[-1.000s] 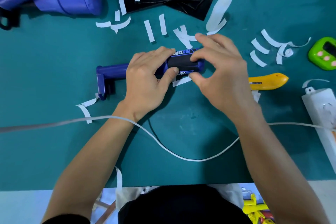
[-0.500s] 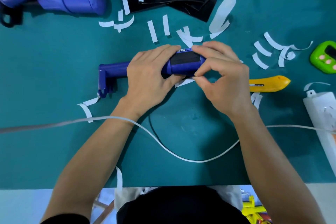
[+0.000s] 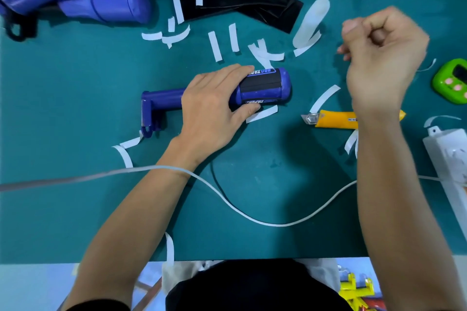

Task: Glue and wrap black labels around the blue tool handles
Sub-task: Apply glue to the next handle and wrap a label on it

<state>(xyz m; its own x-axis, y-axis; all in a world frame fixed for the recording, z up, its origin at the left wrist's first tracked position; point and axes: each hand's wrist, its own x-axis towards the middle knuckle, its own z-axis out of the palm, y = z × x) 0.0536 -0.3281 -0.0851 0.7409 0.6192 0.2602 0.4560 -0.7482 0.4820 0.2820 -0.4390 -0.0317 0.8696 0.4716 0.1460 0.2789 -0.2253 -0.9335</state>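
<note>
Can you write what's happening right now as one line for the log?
step: wrapping label | left hand: grips blue tool | black label: around handle | right hand: fingers curled, off the tool, contents unclear

tool handle (image 3: 262, 86) under left hand (image 3: 209, 108) fingers (image 3: 235, 70) | label (image 3: 260, 84) around it, just right of fingertips | paper strip (image 3: 261, 113) at thumb tip, near side | glue tube (image 3: 313, 20) behind, between both hands' fingers | utility knife (image 3: 336, 120) under right hand (image 3: 384, 58) wrist
</note>
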